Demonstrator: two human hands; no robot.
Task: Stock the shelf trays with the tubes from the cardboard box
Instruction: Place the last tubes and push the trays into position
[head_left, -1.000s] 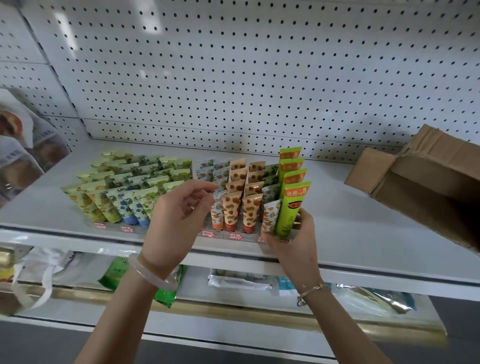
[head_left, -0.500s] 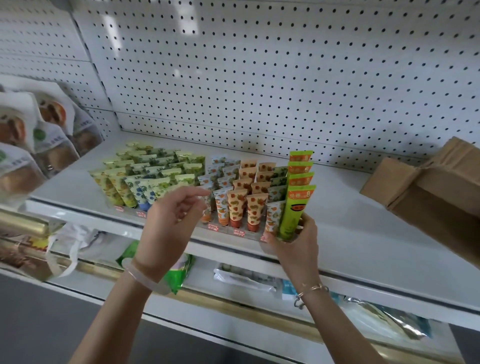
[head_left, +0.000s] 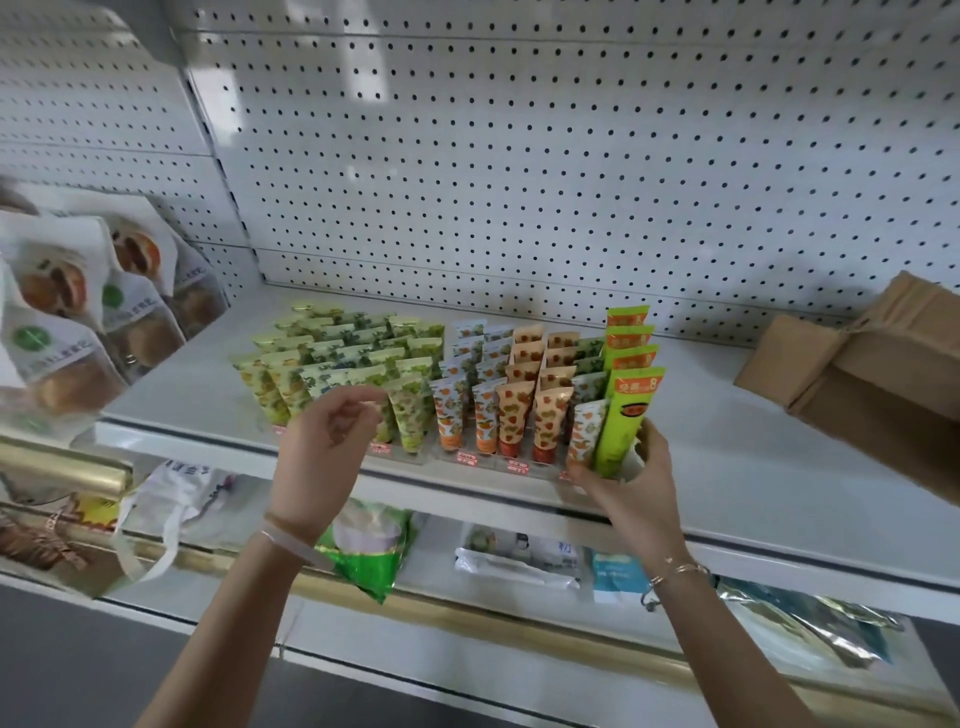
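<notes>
Behind everything, a white pegboard back panel (head_left: 519, 156); below it a white metal shelf (head_left: 727, 467). No change in either since a second ago. None either in the brown cardboard box (head_left: 883, 374), lying at the shelf's far right, well apart from the trays, contents out of sight.

Clear plastic shelf trays (head_left: 415, 456) at the shelf's front edge, packed upright. Green leaf-patterned tubes (head_left: 332, 358) on the left, orange-spotted tubes (head_left: 550, 410) in the middle, tall bright-green tubes (head_left: 626, 410) in one file on the right.

Moved within the last second: the left hand (head_left: 327, 441), gone from before the middle rows to before the green leaf-patterned tubes. Fingers loosely curled, thumb near forefinger, blurred, nothing in it.

Unmoved: the right hand (head_left: 639, 478), thumb and fingers curled round the foot of the foremost of the tall bright-green tubes, at the tray's right corner.

Judged: a tube being seated or straightened, rows near full, the next fetch a long reach rightward to the box.

Around: hanging pastry packets (head_left: 67, 322) crowding the left end; a green bag (head_left: 374, 561) among goods on the shelf below; small red price tags (head_left: 466, 457) along the tray fronts.

In the way of any further tube: neighbours standing close-packed, probably easy to tip.
</notes>
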